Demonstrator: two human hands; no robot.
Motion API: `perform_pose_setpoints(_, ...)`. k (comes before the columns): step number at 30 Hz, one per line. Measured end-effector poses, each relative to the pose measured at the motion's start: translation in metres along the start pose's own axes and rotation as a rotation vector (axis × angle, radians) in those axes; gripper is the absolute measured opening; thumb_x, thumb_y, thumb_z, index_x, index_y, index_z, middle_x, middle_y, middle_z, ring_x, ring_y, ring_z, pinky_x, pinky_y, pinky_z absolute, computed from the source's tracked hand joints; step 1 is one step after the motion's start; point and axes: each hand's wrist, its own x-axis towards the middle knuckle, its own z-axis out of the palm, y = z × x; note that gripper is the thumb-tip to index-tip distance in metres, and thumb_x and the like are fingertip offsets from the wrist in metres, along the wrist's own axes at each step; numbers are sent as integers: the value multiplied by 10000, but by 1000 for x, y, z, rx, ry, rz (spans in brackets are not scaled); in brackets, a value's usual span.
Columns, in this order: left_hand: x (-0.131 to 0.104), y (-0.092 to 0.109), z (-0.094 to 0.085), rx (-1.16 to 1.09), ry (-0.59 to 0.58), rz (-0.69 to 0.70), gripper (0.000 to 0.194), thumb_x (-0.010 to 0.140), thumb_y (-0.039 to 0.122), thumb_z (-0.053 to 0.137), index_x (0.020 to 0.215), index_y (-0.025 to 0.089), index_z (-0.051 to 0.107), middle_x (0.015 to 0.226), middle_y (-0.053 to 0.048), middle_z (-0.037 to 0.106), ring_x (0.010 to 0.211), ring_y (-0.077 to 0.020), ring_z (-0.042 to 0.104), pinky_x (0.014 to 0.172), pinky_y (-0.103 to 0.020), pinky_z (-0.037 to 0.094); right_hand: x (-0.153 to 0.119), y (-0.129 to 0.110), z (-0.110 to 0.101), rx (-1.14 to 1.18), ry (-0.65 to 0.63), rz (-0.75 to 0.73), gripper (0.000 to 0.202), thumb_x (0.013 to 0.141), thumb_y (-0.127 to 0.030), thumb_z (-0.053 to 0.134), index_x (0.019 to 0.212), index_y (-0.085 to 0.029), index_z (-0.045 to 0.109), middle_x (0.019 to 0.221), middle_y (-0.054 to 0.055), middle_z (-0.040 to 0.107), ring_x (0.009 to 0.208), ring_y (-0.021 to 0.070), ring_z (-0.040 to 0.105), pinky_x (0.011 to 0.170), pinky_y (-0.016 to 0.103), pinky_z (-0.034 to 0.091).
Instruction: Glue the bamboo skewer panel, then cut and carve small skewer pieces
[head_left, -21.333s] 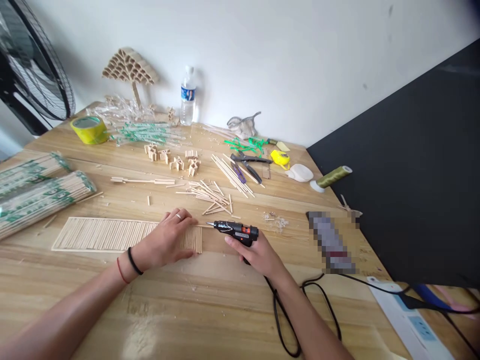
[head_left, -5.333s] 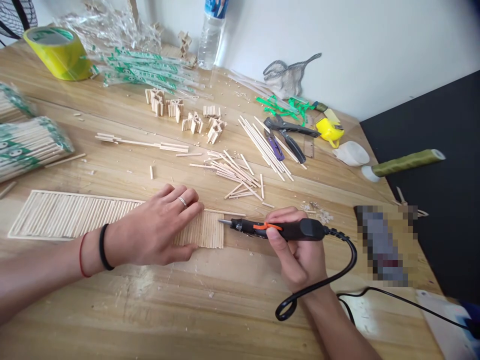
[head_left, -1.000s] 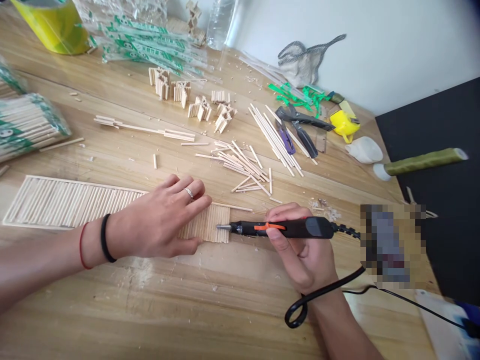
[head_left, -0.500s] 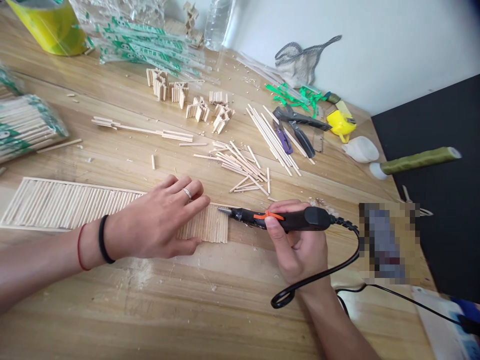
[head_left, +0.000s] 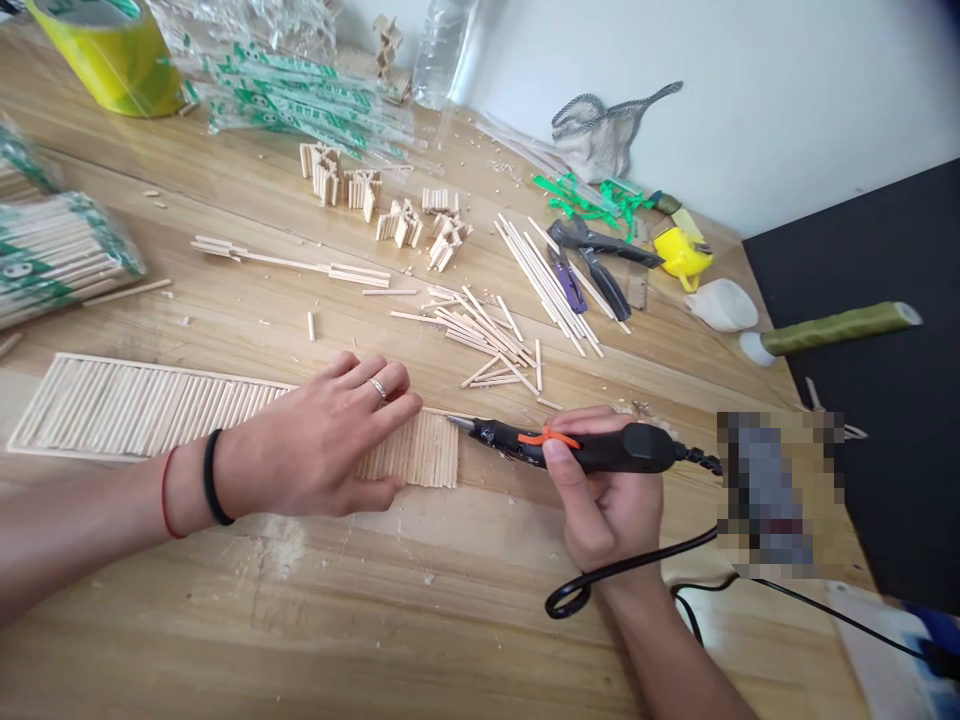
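A long flat panel of thin wooden sticks [head_left: 172, 405], laid side by side with a strip along the far edge, lies on the table. Across its right part my left hand [head_left: 341, 435] holds it down, fingers bent at the far side and thumb near the close edge. My right hand [head_left: 611, 500] is closed around a black corded hot glue pen [head_left: 592, 450] with an orange lever. The pen's metal tip is at the panel's far right corner; whether it touches is hard to tell. Beyond the hands lies a loose pile of short cut sticks [head_left: 487, 330].
Several small stick bundles [head_left: 401, 222] stand farther back, near longer sticks [head_left: 544, 285] and black cutters [head_left: 596, 265]. Bagged sticks [head_left: 67, 255] lie at left, below a yellow tape roll [head_left: 120, 60]. The pen's black cord [head_left: 637, 570] loops at right, beside a blurred patch.
My right hand has drawn the glue pen slightly right, its tip shifting toward the panel's end. The left hand stays in place on the panel; the whole view has shifted a little.
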Motion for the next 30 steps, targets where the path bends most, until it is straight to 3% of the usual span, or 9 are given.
perform_pose_setpoints(13, 0, 0, -1, -25, 6, 14, 421, 914, 461, 620, 1194, 146, 621, 1173, -155, 597, 1066, -335, 549, 941, -509, 458, 2, -5, 0, 82, -145, -41, 105, 958, -214, 647, 1020, -260, 576, 981, 38, 596, 953, 217, 604, 838, 372, 490)
perform_pose_setpoints(30, 0, -3, 1, -5, 13, 31, 448, 922, 474, 609, 1222, 142, 599, 1179, -149, 590, 1080, -331, 562, 933, -503, 459, 9, -6, -14, 161, -368, 15, 55, 989, -226, 594, 1008, -261, 556, 983, 24, 587, 893, 192, 584, 801, 344, 452)
